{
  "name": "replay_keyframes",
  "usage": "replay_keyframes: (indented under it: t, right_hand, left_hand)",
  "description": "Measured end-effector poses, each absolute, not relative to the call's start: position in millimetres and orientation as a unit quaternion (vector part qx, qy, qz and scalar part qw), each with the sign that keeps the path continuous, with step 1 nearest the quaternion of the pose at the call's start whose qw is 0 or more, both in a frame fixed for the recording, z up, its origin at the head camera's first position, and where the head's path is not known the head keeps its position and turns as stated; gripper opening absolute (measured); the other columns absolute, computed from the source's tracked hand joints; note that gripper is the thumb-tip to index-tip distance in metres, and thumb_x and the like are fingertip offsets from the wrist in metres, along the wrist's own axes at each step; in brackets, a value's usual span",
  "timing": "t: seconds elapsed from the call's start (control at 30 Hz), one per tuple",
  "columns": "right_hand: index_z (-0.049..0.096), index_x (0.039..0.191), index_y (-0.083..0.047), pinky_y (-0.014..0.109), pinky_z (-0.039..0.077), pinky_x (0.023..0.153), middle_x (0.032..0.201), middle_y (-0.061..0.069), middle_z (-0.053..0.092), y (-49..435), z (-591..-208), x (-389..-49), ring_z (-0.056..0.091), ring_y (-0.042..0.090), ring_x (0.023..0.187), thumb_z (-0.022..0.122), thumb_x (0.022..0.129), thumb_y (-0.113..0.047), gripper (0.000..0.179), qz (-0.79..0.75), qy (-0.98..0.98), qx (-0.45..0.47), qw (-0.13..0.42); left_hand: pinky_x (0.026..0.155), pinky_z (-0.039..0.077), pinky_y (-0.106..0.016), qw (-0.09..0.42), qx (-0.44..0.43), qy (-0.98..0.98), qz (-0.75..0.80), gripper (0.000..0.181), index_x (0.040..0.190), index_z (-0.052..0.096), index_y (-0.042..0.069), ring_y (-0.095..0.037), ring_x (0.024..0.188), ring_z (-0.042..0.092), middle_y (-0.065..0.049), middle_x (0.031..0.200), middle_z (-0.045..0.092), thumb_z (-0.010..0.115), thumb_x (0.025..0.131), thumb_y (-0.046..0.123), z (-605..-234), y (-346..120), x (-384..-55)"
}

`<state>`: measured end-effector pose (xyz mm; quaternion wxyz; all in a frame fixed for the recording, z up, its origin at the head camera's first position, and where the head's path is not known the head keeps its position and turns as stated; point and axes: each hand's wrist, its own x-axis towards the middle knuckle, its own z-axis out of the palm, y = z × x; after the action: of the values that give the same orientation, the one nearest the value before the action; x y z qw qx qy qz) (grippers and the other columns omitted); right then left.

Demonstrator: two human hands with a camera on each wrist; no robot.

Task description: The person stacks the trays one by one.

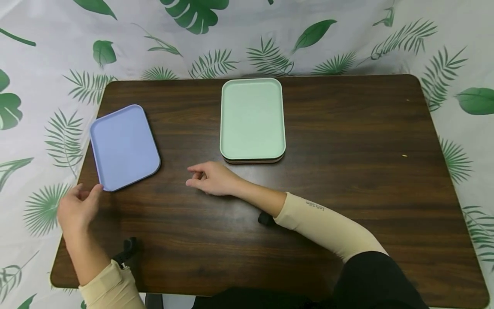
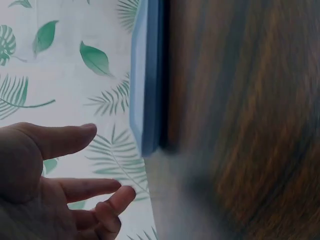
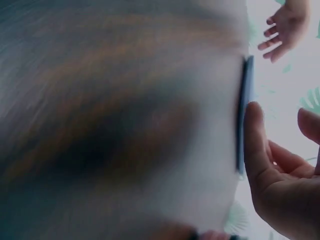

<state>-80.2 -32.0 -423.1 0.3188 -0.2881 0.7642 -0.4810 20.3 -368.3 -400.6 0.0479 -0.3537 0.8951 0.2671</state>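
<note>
A blue rectangular tray (image 1: pixel 125 148) lies tilted askew at the left of the table, close to its left edge. By the tray's near left corner is my left hand (image 1: pixel 78 210). In the left wrist view that hand (image 2: pixel 55 175) has its thumb and fingers spread apart, with a gap between them and the tray's edge (image 2: pixel 145 80). My right hand (image 1: pixel 216 179) hovers over the middle of the table, fingers loosely bent around nothing. To its upper right sits a light green tray (image 1: pixel 252 119), on top of at least one darker tray that is mostly hidden.
The dark wooden table (image 1: pixel 347 128) has rounded corners. A white cloth (image 1: pixel 239 25) printed with green leaves hangs behind it and shows at both sides. Black wrist mounts (image 1: pixel 127 251) stick out from the forearms.
</note>
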Motion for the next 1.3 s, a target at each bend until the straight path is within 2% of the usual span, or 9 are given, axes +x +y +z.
replay_keyframes:
  t: [0.2,0.37,0.5,0.67,0.9,1.0,1.1,1.2,1.3]
  right_hand:
    - [0.048,0.143,0.0,0.017,0.047,0.069,0.093,-0.009,0.066,-54,-441,-85,0.06,0.009,0.058,0.063,0.097,-0.031,0.057,-0.467,0.778,-0.257,0.334]
    - [0.044,0.145,0.0,0.02,0.052,0.064,0.096,-0.005,0.066,-70,-439,-93,0.067,0.018,0.063,0.064,0.097,-0.027,0.059,-0.492,0.762,-0.223,0.357]
    - [0.043,0.146,0.0,0.02,0.052,0.061,0.094,-0.006,0.064,-84,-436,-96,0.067,0.017,0.064,0.064,0.096,-0.028,0.061,-0.484,0.768,-0.212,0.362]
    - [0.044,0.146,-0.002,0.016,0.047,0.063,0.094,-0.008,0.066,-102,-437,-100,0.066,0.011,0.059,0.064,0.096,-0.029,0.06,-0.462,0.797,-0.2,0.333]
    - [0.044,0.147,-0.004,0.015,0.048,0.056,0.11,-0.004,0.061,-121,-436,-106,0.062,0.005,0.053,0.059,0.098,-0.025,0.055,-0.443,0.823,-0.175,0.309]
    - [0.041,0.148,-0.004,0.016,0.049,0.055,0.116,-0.001,0.058,-123,-435,-107,0.063,0.007,0.056,0.06,0.099,-0.023,0.056,-0.456,0.812,-0.175,0.32]
    - [0.039,0.15,-0.005,0.016,0.05,0.056,0.121,0.0,0.056,-125,-434,-108,0.065,0.009,0.06,0.059,0.099,-0.022,0.057,-0.467,0.799,-0.175,0.335]
    - [0.037,0.151,-0.006,0.017,0.051,0.058,0.123,0.001,0.054,-128,-434,-109,0.066,0.012,0.063,0.057,0.1,-0.021,0.057,-0.48,0.788,-0.176,0.345]
    - [0.036,0.151,-0.006,0.018,0.052,0.059,0.124,0.002,0.054,-131,-435,-110,0.066,0.013,0.065,0.056,0.101,-0.019,0.056,-0.492,0.777,-0.176,0.352]
  left_hand:
    - [0.091,0.039,-0.056,0.107,-0.331,0.893,0.286,0.07,0.148,0.03,-0.009,-0.049,0.117,0.047,-0.036,0.133,0.047,0.045,0.101,0.041,-403,-379,20]
    - [0.079,0.04,-0.046,0.121,-0.307,0.901,0.282,0.067,0.144,0.037,-0.01,-0.046,0.11,0.048,-0.035,0.127,0.049,0.045,0.101,0.04,-408,-385,19]
    - [0.071,0.039,-0.035,0.122,-0.292,0.908,0.274,0.062,0.144,0.039,-0.009,-0.034,0.097,0.053,-0.033,0.121,0.055,0.048,0.101,0.035,-411,-390,18]
    - [0.068,0.038,-0.029,0.124,-0.27,0.918,0.262,0.058,0.143,0.043,-0.008,-0.015,0.084,0.051,-0.024,0.108,0.064,0.052,0.1,0.03,-412,-392,14]
    - [0.069,0.037,-0.03,0.128,-0.259,0.915,0.281,0.058,0.145,0.039,-0.007,-0.029,0.096,0.052,-0.032,0.121,0.056,0.048,0.101,0.03,-411,-390,9]
    - [0.069,0.037,-0.028,0.125,-0.253,0.917,0.283,0.058,0.144,0.04,-0.008,-0.022,0.09,0.052,-0.032,0.121,0.056,0.049,0.101,0.03,-411,-391,7]
    - [0.068,0.037,-0.027,0.12,-0.254,0.917,0.283,0.058,0.144,0.041,-0.007,-0.01,0.084,0.049,-0.025,0.112,0.061,0.05,0.101,0.03,-411,-393,6]
    - [0.068,0.037,-0.027,0.114,-0.255,0.918,0.283,0.057,0.143,0.043,-0.007,-0.003,0.08,0.046,-0.004,0.094,0.064,0.051,0.1,0.03,-412,-394,5]
    - [0.069,0.036,-0.026,0.111,-0.255,0.917,0.285,0.056,0.141,0.045,-0.007,0.002,0.077,0.044,0.015,0.085,0.056,0.051,0.1,0.029,-413,-394,4]
